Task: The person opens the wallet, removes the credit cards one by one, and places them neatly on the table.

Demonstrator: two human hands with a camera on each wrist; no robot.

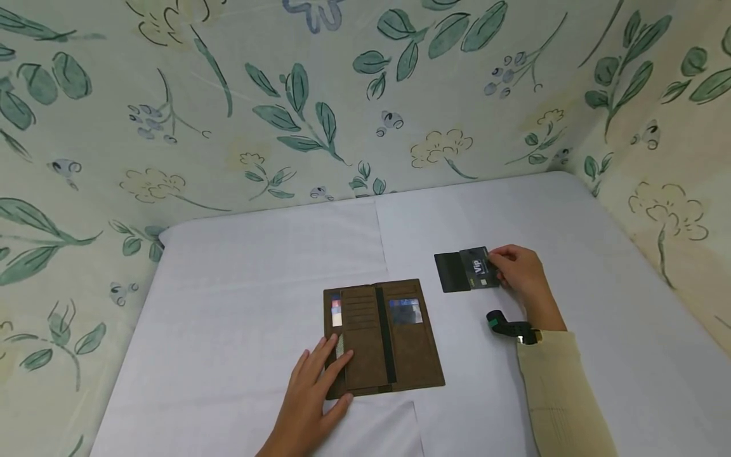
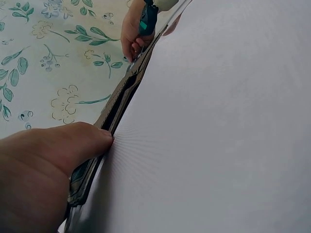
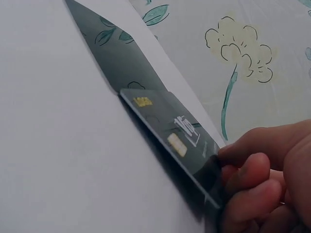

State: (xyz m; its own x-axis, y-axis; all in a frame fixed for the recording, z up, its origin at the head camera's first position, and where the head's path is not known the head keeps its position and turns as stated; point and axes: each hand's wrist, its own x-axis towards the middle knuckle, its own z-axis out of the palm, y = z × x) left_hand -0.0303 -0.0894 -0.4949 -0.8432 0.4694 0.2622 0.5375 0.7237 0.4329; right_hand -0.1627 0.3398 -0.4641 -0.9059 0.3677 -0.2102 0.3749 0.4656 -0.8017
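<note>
An open brown wallet [image 1: 365, 355] lies on the white cloth, with cards in its pockets. My left hand [image 1: 311, 393] rests on its lower left corner, fingers spread; in the left wrist view the thumb of that hand [image 2: 43, 160] touches the wallet's edge [image 2: 109, 109]. To the right, my right hand [image 1: 522, 276] pinches the right end of a dark "Vip" card [image 1: 476, 270]. That card [image 3: 170, 131] is tilted, its near edge raised over a dark piece below, in the right wrist view. A plain dark flat piece [image 1: 452, 273] shows at its left.
The table's white cloth [image 1: 245, 266] reaches back to a leaf-and-flower patterned cloth [image 1: 320, 114], which also stands at both sides. A dark device [image 1: 508, 325] is strapped on my right wrist, above a pale yellow sleeve [image 1: 559, 393].
</note>
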